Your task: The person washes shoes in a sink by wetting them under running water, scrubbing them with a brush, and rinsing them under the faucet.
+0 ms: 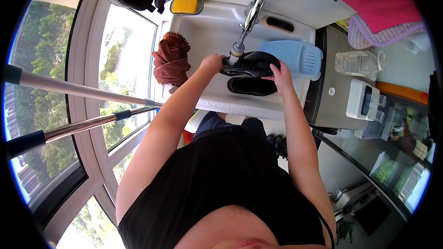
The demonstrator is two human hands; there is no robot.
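Observation:
Both my hands grip a black shoe (256, 63) under the chrome faucet (251, 16), and water pours onto its left end. My left hand (213, 63) is closed around that end. At the other end, my right hand (281, 76) pinches the shoe's edge with thumb and fingers. A second black shoe (252, 86) lies just below it inside the white sink (203, 32). Beside my right hand, a light blue plastic washboard (295, 57) rests in the sink's right side.
Brown cloths (170, 60) hang over the sink's left rim. A black brush (279, 23) and a yellow sponge (184, 6) sit along the back. Two poles (87, 90) cross at left. A clear plastic jug (357, 63) stands on the right counter (325, 76).

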